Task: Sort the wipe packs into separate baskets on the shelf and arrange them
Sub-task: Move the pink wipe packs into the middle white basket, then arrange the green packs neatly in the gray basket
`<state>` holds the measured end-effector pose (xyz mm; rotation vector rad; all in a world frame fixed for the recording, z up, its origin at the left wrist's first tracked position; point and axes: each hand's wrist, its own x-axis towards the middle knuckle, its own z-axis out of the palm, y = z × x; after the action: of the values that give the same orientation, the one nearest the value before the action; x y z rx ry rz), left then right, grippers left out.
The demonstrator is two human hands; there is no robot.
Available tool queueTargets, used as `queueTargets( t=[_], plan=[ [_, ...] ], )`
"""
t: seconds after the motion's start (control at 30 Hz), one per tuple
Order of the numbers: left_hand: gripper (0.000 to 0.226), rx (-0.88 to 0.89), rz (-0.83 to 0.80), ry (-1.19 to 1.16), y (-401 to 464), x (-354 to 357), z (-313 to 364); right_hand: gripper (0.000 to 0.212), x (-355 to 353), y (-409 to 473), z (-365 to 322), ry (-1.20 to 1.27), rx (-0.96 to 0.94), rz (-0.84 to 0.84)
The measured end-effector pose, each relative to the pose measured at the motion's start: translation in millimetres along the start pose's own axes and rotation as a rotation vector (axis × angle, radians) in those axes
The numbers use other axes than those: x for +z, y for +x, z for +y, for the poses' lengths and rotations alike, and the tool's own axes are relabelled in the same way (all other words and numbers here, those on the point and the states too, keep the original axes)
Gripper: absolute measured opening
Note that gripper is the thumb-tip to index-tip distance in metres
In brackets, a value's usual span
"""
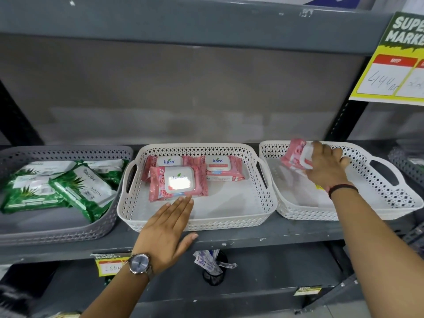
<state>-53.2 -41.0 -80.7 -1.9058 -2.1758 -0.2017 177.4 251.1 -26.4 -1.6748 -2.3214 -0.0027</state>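
Three baskets in a row on a dark grey shelf (252, 239): grey basket (68, 235) at left, white middle basket (229, 222), white right basket (390, 196) tilted up toward its near right corner. Rims of the middle and right baskets nearly touching.

Green packs (75, 187), leaf print with white label panels, heaped crosswise in the grey basket. Pink packs (179, 182) in the back half of the middle basket, rose print, white flip lids marked "kara"; one in front lying over another at back left, a third at back right. Front half of that basket bare.

Left hand (165, 230), watch (138, 263) at the wrist, flat and spread over the middle basket's front rim, fingertips (183, 199) just short of the front pink pack, grip open and holding nothing.

Right hand (325, 166), dark band (341, 189) on the wrist, inside the right basket near its back wall, grip closed over a pink pack (296, 154), blurred, tilted on edge.

Yellow price sign (394, 58) at upper right. Small price tag (110, 265) under the shelf edge.
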Motion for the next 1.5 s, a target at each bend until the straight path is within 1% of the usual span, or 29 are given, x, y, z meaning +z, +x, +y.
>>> queueTargets(
  t=[0.07, 0.13, 0.2, 0.23, 0.3, 0.37, 0.47, 0.53, 0.6, 0.63, 0.7, 0.8, 0.9, 1.0, 1.07, 1.13, 1.2, 1.27, 1.3, 1.37, 1.4, 1.47, 1.5],
  plan=[
    [0.077, -0.005, 0.005, -0.011, 0.0, -0.1, 0.3, 0.066, -18.2, -8.1, -25.2, 0.056, -0.084, 0.153],
    [0.077, -0.013, -0.019, -0.018, 0.3, 0.0, -0.1, 0.068, -32.3, -18.7, -55.5, 0.108, -0.219, 0.268],
    [0.076, -0.02, -0.043, -0.028, 0.7, -0.3, -0.4, 0.067, -36.3, -30.2, -86.7, 0.133, -0.369, 0.322],
    [0.076, -0.02, -0.045, -0.038, 0.5, -0.5, -1.0, 0.066, -33.4, -35.7, -101.5, 0.141, -0.432, 0.317],
    [0.075, -0.021, -0.051, -0.053, 0.4, -2.7, -1.6, 0.066, -16.7, -47.2, -125.9, 0.126, -0.522, 0.248],
    [0.075, -0.022, -0.066, -0.066, 0.5, -3.7, -1.5, 0.066, 11.6, -58.8, -140.0, 0.045, -0.553, 0.102],
    [0.076, -0.001, -0.052, -0.083, 0.6, -4.7, -0.2, 0.069, 51.2, -70.9, -145.9, 0.007, -0.518, -0.205],
    [0.073, 0.002, -0.046, -0.076, 0.4, -5.7, -1.4, 0.074, 57.9, -71.4, -144.8, 0.027, -0.495, -0.292],
    [0.062, -0.007, -0.036, -0.116, 1.3, -6.2, -1.3, 0.081, 54.0, -67.9, -142.0, 0.041, -0.495, -0.32],
    [0.058, -0.021, -0.027, -0.191, 3.4, -5.8, -2.4, 0.085, 50.4, -66.2, -140.0, 0.06, -0.49, -0.336],
    [0.053, -0.102, -0.021, -0.344, 10.6, -6.1, -7.8, 0.092, 42.4, -64.7, -134.9, 0.098, -0.472, -0.352],
    [0.051, -0.25, 0.073, -0.48, 26.7, -12.7, -21.4, 0.094, 31.3, -65.3, -131.1, 0.089, -0.462, -0.344],
    [0.05, -0.292, 0.116, -0.393, 36.3, -23.8, -43.6, 0.08, 20.7, -67.4, -143.8, 0.133, -0.499, -0.317],
    [0.068, -0.262, 0.12, -0.239, 27.6, -30.8, -76.5, 0.066, 12.4, -75.3, -177.9, 0.2, -0.576, -0.246],
    [0.07, -0.285, 0.077, -0.164, 13.5, -32.7, -105.9, 0.058, 10.6, -83.9, -211.3, 0.249, -0.631, -0.199],
    [0.063, -0.339, 0.051, -0.148, 0.2, -32.1, -137.1, 0.053, 11.6, -92.8, -245.6, 0.284, -0.668, -0.154],
    [0.057, -0.375, 0.022, -0.13, -15.6, -30.4, -173.4, 0.049, 16.0, -104.5, -286.2, 0.315, -0.69, -0.145],
    [0.055, -0.397, -0.038, -0.095, -31.0, -29.9, -215.2, 0.047, 23.4, -117.9, -331.8, 0.354, -0.702, -0.204],
    [0.061, -0.397, -0.077, -0.082, -36.0, -28.4, -231.2, 0.049, 28.0, -124.1, -349.2, 0.354, -0.705, -0.249],
    [0.069, -0.383, -0.178, -0.073, -43.8, -25.5, -266.9, 0.057, 39.2, -135.8, -386.0, 0.324, -0.701, -0.339],
    [0.072, -0.372, -0.254, -0.063, -47.5, -24.4, -284.4, 0.062, 44.7, -141.2, -403.7, 0.304, -0.686, -0.384],
    [0.082, -0.349, -0.401, -0.069, -51.6, -20.7, -307.3, 0.073, 53.2, -148.0, -426.2, 0.257, -0.636, -0.459],
    [0.087, -0.337, -0.444, -0.079, -52.5, -17.7, -315.2, 0.077, 56.7, -149.5, -433.4, 0.233, -0.608, -0.483]
  ],
)
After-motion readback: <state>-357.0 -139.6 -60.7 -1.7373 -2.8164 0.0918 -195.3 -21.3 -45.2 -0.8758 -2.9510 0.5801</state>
